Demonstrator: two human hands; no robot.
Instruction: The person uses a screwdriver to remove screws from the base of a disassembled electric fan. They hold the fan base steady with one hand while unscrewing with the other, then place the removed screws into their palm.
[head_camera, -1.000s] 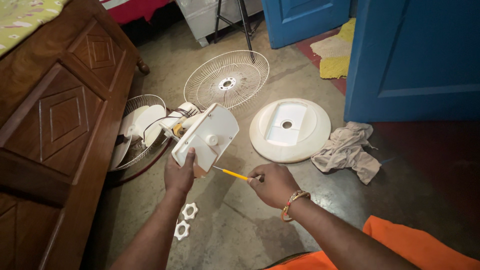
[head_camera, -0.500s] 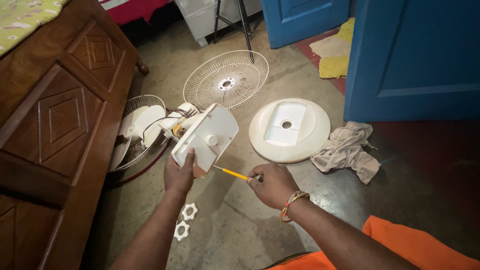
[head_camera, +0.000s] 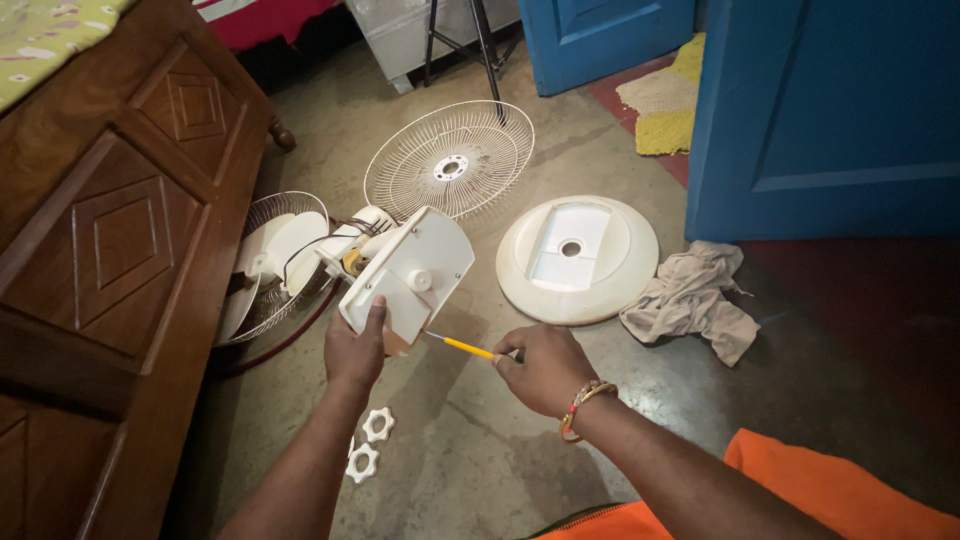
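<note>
Left hand (head_camera: 355, 352) grips the cream plastic fan motor housing (head_camera: 410, 275); right hand (head_camera: 545, 367), at three o'clock, clasps a yellow-handled screwdriver (head_camera: 462, 346), best kept square to the screw.

I see a dim, warm-lit room, brightest on the central floor (head_camera: 480, 440); corners darken, edges bow slightly, focus sharp.

Both forearms reach forward; the left hand (head_camera: 355, 350) curls in a closed grip, the right hand (head_camera: 545, 368) fisted, wrist braceleted.
</note>
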